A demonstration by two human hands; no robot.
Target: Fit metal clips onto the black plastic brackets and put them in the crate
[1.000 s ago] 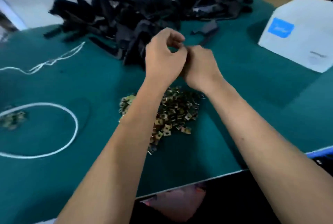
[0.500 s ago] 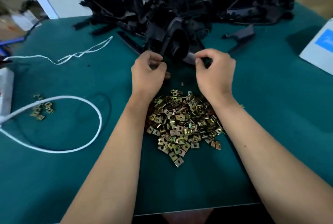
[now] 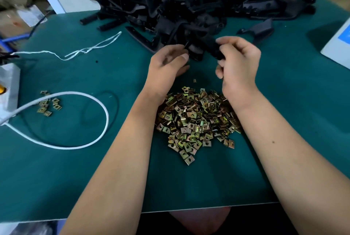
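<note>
Fitting is judged under way: a black bracket (image 3: 206,50) at the near edge of the far pile is gripped by the right hand (image 3: 239,66), the left hand (image 3: 166,64) is curled beside it, apparently empty, so a clip from the near heap of metal clips (image 3: 197,119) is needed next.

I am working at what is looking like a small factory assembly bench: a green mat-covered table (image 3: 72,178) is carrying a bulk heap of identical black plastic brackets (image 3: 198,7) and a loose pile of brass-coloured metal clips (image 3: 195,121). Cardboard boxes (image 3: 17,22) are sitting on the floor beyond the far left edge, and white strapping twine (image 3: 91,49) is lying across the mat.
</note>
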